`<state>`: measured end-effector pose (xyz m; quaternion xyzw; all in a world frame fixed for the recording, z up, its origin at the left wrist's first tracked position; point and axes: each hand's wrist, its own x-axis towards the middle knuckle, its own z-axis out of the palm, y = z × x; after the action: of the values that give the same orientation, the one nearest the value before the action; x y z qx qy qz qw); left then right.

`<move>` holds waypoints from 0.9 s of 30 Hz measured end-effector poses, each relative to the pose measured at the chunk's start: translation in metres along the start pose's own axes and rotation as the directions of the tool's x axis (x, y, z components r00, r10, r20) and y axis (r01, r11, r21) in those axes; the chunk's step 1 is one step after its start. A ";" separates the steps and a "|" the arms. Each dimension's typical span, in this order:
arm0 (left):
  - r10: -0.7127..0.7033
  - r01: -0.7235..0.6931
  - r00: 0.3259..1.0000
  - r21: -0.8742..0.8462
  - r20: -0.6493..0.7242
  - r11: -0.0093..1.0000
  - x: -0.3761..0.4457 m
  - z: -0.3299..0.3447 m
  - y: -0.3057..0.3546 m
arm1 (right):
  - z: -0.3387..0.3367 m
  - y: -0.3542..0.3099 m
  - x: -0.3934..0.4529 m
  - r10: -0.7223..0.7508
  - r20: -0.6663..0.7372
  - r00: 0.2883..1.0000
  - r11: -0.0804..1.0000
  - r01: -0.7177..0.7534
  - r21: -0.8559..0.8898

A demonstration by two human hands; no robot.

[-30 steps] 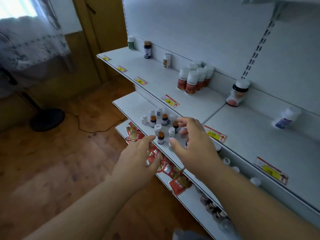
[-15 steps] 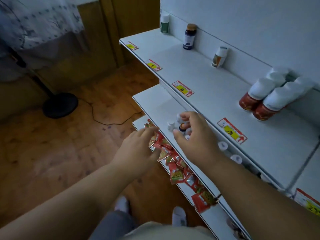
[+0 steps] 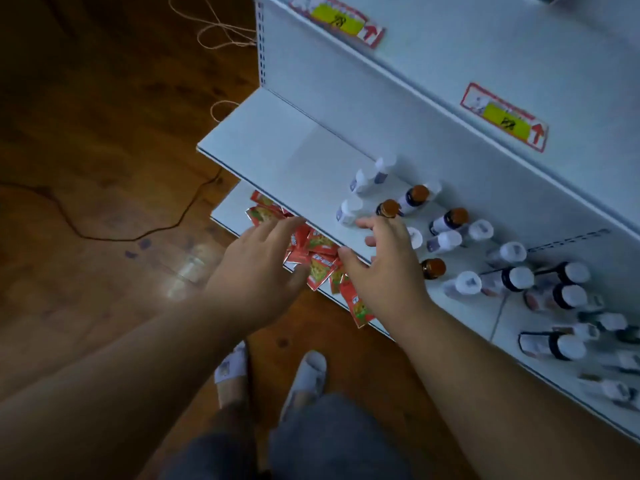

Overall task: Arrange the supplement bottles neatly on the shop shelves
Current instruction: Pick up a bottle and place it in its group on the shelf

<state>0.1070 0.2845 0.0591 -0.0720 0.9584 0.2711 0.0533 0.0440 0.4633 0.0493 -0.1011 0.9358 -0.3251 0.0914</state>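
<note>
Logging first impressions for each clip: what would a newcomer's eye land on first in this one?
Probably the loose huddle of small bottles on the middle shelf, white caps mixed with orange-brown ones, with the right hand spread open just above them. Next, the bright heap of red sachets on the shelf below, partly covered by the open left hand. The yellow-and-red price tags on the upper shelf edge stand out too.
</note>
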 end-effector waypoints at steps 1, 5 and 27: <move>-0.001 0.001 1.000 -0.018 0.024 1.000 0.013 0.007 -0.013 | 0.017 0.005 0.011 0.065 -0.001 0.998 0.998 -0.065 0.003; 0.106 -0.101 0.993 -0.084 0.048 0.991 0.087 0.045 -0.047 | 0.083 0.048 0.069 0.240 -0.110 0.965 0.970 -0.232 0.077; 0.102 -0.058 0.993 -0.495 0.062 0.867 0.204 0.247 -0.139 | 0.245 0.189 0.192 0.196 -0.339 0.920 0.896 -0.027 0.443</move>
<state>-0.0550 0.2757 -0.2502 -0.0316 0.8566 0.5112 0.0630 -0.1077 0.4165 -0.2785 0.0405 0.8451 -0.5307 -0.0504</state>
